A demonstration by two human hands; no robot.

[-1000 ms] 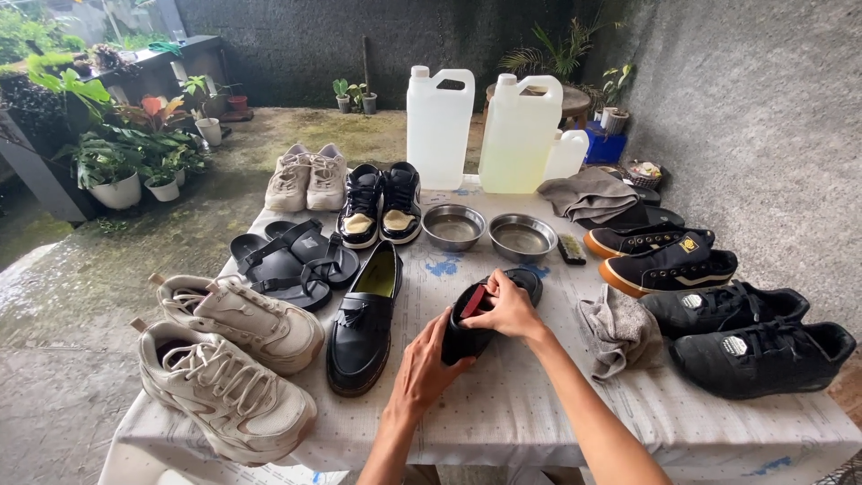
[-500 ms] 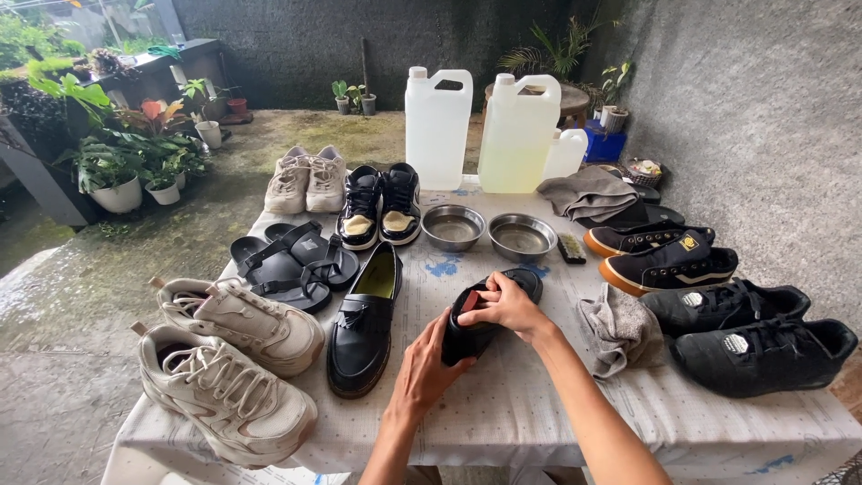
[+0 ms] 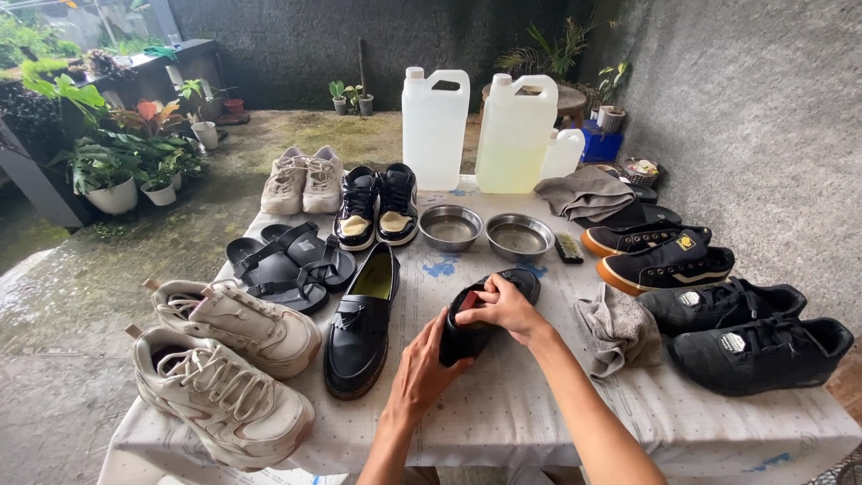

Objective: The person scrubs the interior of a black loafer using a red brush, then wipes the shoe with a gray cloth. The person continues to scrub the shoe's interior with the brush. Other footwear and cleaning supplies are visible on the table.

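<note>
A black loafer (image 3: 485, 313) lies on the white tablecloth (image 3: 503, 404) in front of me. My left hand (image 3: 424, 370) grips its heel end from below. My right hand (image 3: 505, 308) rests on top of the shoe, fingers curled over its opening; something small and red shows under the fingers, too hidden to name. The matching black loafer (image 3: 362, 321) lies just left of it, toe toward me.
Cream sneakers (image 3: 229, 355) and black sandals (image 3: 287, 260) fill the left side. Black sneakers (image 3: 754, 332), orange-soled shoes (image 3: 660, 256) and a grey cloth (image 3: 618, 328) lie right. Two steel bowls (image 3: 485, 231), a small brush (image 3: 567, 247) and plastic jugs (image 3: 476, 130) stand behind.
My right hand has shifted slightly over the top of the loafer; the shoe and my left hand stay nearly where they were.
</note>
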